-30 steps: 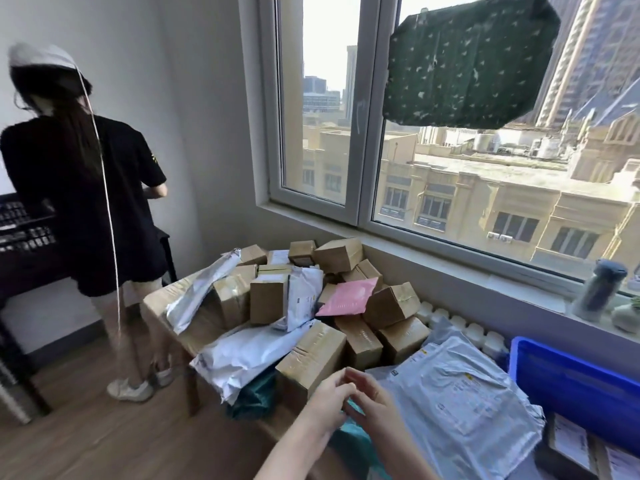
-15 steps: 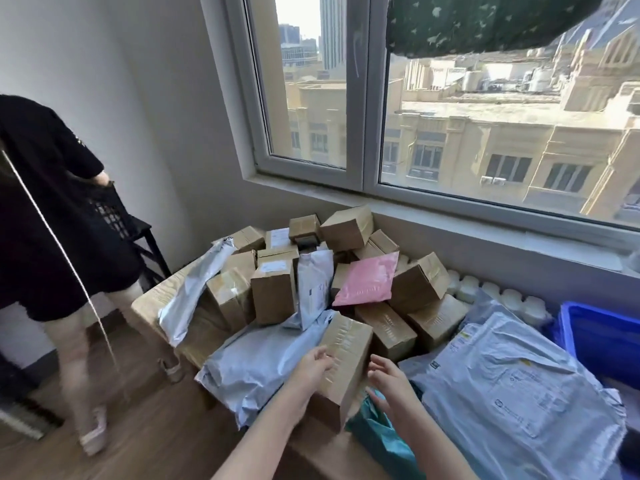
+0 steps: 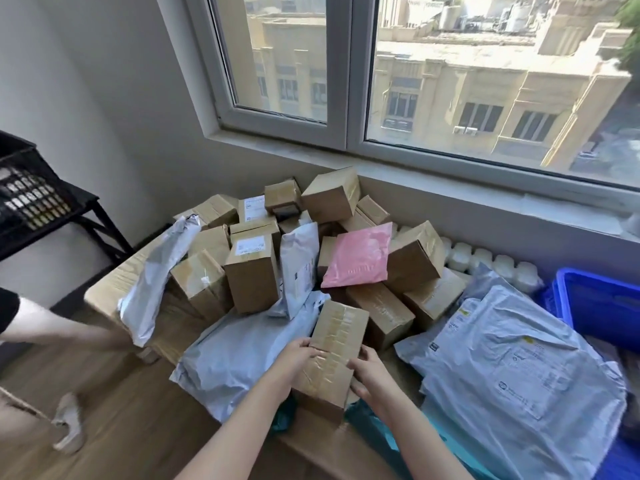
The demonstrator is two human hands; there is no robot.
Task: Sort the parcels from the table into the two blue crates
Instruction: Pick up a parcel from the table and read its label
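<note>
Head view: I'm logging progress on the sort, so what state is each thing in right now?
taped box: sealed, gripped on both sides at the pile's front.
left hand: fingers curled on the box's left edge.
right hand: fingers curled on its right edge.
pink mailer: lying tilted on top of boxes.
large grey mailer: lying flat, right of the pile.
blue crate: upright, partly out of view.

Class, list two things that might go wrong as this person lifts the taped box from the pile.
1. The left hand and right hand grip the taped box only at its near end, over glossy tape; it may slip.
2. The grey mailer beside it overhangs the table edge and might slide to the floor.
</note>
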